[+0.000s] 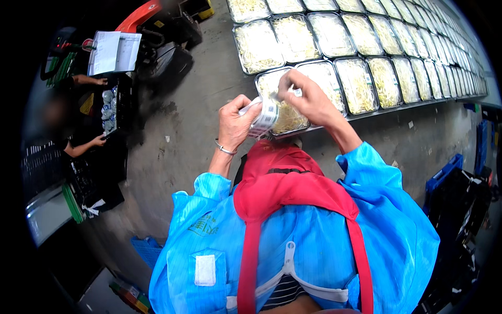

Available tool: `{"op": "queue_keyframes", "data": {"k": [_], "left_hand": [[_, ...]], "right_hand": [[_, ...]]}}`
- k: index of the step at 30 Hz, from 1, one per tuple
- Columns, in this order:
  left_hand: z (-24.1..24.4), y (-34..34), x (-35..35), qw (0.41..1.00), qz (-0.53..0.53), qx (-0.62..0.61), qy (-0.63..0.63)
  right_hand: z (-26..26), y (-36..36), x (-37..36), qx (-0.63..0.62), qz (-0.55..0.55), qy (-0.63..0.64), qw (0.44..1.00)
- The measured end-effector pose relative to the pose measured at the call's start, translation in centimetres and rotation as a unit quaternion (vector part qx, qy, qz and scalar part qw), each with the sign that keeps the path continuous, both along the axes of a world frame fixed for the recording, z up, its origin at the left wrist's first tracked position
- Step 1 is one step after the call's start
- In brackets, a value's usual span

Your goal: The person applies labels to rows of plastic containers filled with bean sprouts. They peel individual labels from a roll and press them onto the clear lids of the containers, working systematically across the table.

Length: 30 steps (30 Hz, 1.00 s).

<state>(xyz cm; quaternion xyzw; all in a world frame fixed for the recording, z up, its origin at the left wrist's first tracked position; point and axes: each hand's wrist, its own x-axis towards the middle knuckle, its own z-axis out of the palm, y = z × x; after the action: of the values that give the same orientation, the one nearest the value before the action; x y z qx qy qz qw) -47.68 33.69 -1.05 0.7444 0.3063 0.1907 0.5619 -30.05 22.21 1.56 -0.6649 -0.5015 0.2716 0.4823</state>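
My left hand (237, 123) holds a roll of printed adhesive labels (266, 114) by its edge, thumb on top. Close to its right, my right hand (308, 94) has its fingertips pinched on a small white label (297, 92); the fingers are slightly blurred. Beneath both hands lies a clear-lidded black tray of bean sprouts (290, 121), the nearest one at the table's left corner. Rows of similar sprout trays (356, 86) stretch away to the right, several with a label on the lid. The hands partly cover the nearest tray.
At the left, a co-worker's hands (100, 140) hold a black crate (123, 106) of wrapped items. Behind it are an open paper pad (113, 53) and an orange-red handle (137, 15). Dark crates and a blue pallet (443, 176) stand at the right, and another blue pallet (146, 251) lower left.
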Motion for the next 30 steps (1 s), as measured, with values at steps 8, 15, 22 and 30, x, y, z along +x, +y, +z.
{"op": "queue_keyframes", "data": {"k": [8, 15, 22, 30], "left_hand": [[1.8, 4.3, -2.4, 0.99, 0.058, -0.003, -0.129], [2.1, 12.4, -2.5, 0.982, 0.006, 0.12, -0.147], [1.3, 16.3, -1.1, 0.983, -0.031, -0.095, -0.154], [1.2, 17.8, 2.6, 0.982, -0.078, -0.065, -0.158]], "right_hand": [[-8.3, 11.1, 7.0, -0.1, -0.253, 0.074, 0.959], [-10.6, 15.0, 9.4, -0.187, -0.337, -0.102, 0.917], [-10.3, 16.0, 7.1, -0.213, -0.342, -0.309, 0.861], [2.6, 15.4, -1.7, -0.02, -0.079, 0.053, 0.995]]}}
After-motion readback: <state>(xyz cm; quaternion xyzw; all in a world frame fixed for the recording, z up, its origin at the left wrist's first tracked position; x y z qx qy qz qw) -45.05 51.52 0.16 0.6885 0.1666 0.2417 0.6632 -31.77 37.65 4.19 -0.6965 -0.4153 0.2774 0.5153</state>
